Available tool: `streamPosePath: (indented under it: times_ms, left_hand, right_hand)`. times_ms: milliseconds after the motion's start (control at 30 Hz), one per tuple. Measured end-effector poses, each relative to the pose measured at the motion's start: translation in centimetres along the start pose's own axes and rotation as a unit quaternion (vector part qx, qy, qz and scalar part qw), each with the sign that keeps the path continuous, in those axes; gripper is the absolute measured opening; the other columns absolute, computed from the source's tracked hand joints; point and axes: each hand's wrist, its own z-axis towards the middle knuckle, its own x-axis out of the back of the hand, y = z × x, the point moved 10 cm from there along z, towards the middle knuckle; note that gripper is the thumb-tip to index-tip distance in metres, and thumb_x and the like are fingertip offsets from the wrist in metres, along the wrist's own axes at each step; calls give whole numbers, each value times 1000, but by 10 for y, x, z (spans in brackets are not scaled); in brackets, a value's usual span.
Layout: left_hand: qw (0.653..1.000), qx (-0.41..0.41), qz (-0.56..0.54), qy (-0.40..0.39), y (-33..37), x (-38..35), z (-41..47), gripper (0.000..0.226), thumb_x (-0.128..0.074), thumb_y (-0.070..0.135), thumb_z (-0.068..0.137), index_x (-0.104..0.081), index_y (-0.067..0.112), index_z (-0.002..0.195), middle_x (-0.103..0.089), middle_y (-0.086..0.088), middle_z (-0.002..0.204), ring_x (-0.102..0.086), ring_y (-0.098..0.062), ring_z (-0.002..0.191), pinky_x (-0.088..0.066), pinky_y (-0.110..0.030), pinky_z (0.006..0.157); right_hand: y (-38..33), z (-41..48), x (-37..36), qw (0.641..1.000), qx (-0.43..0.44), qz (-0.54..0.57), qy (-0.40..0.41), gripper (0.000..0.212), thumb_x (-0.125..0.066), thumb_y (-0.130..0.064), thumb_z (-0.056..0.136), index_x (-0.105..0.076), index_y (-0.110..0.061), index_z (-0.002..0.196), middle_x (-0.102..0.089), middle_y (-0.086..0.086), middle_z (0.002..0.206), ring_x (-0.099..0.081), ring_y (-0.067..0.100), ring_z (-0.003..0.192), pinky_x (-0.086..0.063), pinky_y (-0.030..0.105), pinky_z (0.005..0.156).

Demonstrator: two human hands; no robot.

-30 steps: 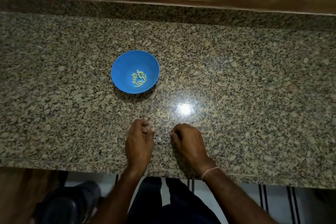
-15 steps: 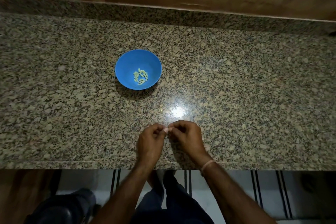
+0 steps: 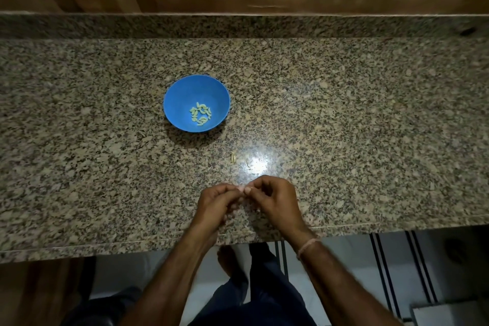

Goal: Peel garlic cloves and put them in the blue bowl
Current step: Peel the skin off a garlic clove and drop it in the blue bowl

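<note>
A blue bowl stands on the speckled granite counter, with several pale peeled garlic cloves lying in its bottom. Near the counter's front edge my left hand and my right hand meet fingertip to fingertip. Between them they pinch a small pale garlic clove, mostly hidden by the fingers. Both hands sit well in front of the bowl and to its right.
Two small bits, skin or cloves, lie on the counter between the bowl and my hands, beside a bright light glare. A granite upstand and a wooden wall close the far side. My legs and the floor show below the front edge.
A second ago my hands rested apart on the counter with curled fingers. They have since come together and lifted slightly, pinching the clove between them. The camera view shifted a little.
</note>
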Motion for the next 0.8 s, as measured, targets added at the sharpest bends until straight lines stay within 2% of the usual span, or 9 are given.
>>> streamPosePath:
  times_ms: [100,200,300,367,433,500,567,667,800]
  left_hand:
    - [998,-48,40,7,13,4,0,19,-71,19,96,-76,14,78,-71,-5,75,-61,-18,66,-46,-28,54]
    - [944,-227,229,67,48,7,-9,9,-73,24,93,-75,22,84,-73,7,82,-69,-13,78,-55,-31,67]
    - [902,-293,308,78,63,-2,-15,7,-69,29,91,-73,25,86,-69,14,84,-66,-9,79,-52,-27,65]
    - [920,-259,285,75,59,0,-10,8,-70,27,91,-73,25,84,-70,11,79,-65,-9,75,-52,-28,64]
    - [960,-179,207,56,43,-1,0,16,-71,23,94,-73,21,78,-70,5,72,-64,-13,67,-50,-32,63]
    - [982,-116,146,40,28,-4,3,24,-69,23,97,-70,17,74,-62,0,65,-55,-16,60,-43,-36,58]
    - [964,-169,197,55,37,-6,-2,23,-66,24,99,-66,18,78,-59,1,67,-53,-13,61,-42,-35,57]
    - [896,-286,322,103,59,-12,-18,12,-65,23,100,-67,22,89,-63,11,84,-60,-7,76,-47,-27,63]
    - [881,-306,346,103,61,-15,-16,13,-62,24,102,-67,21,91,-62,12,86,-59,-6,77,-46,-27,63]
  right_hand:
    - [-3,5,4,1000,-8,4,2,8,-79,-16,91,-78,-9,88,-78,3,80,-75,18,74,-63,32,71]
    - [22,2,-11,965,-181,186,-43,18,-71,-6,95,-72,11,94,-74,19,80,-70,22,67,-61,29,65]
    - [36,-6,-18,925,-282,247,-60,15,-69,-9,97,-74,4,92,-72,13,75,-67,18,62,-57,25,60]
    - [35,-5,-17,935,-260,237,-52,17,-67,-11,98,-73,-3,85,-69,8,70,-63,17,61,-55,26,60]
    - [22,5,-4,983,-144,109,-22,23,-68,-16,98,-70,-11,75,-66,6,66,-61,15,64,-52,30,62]
    - [7,11,5,999,-45,-29,13,27,-69,-20,96,-65,-17,70,-65,2,66,-59,10,65,-50,29,62]
    - [7,14,5,997,-53,-44,19,30,-68,-19,97,-63,-19,67,-61,-5,62,-55,6,60,-46,23,58]
    - [25,11,-5,980,-172,98,-24,32,-64,-15,98,-62,-16,66,-57,-2,59,-50,9,52,-44,24,53]
    - [29,4,-10,959,-221,169,-50,35,-60,-14,101,-59,-17,66,-53,-2,58,-45,9,51,-40,19,49]
